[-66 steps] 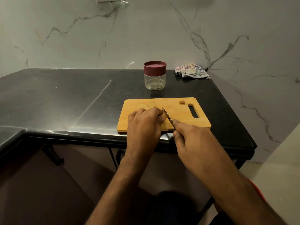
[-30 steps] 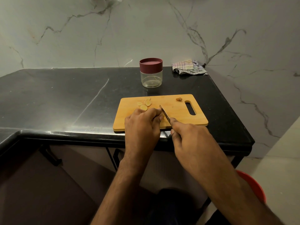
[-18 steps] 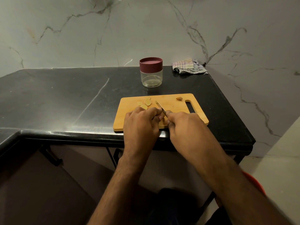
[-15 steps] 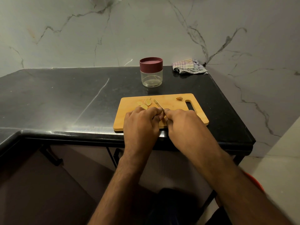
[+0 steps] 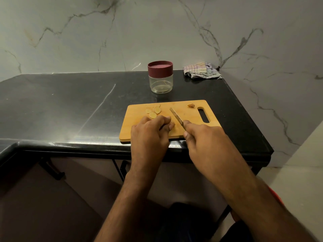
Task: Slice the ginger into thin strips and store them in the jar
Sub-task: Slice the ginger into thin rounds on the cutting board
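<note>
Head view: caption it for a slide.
Left hand steadies ginger on the cutting board; right hand holds the knife; lidded jar behind.

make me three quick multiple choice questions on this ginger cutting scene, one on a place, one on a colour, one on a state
1. Where does the jar stand?
A. on the cutting board
B. on the counter behind the cutting board
C. on the floor

2. What colour is the jar's lid?
A. maroon
B. bright green
C. white

3. What is the right hand doing?
A. resting flat and empty
B. holding the jar
C. gripping the knife

Answers:
1 B: the jar sits on the black counter, beyond the far edge of the cutting board.
2 A: the lid is dark red-purple over clear glass.
3 C: its fingers curl round the handle and the blade of the knife points out over the board, beside the left hand.
</note>
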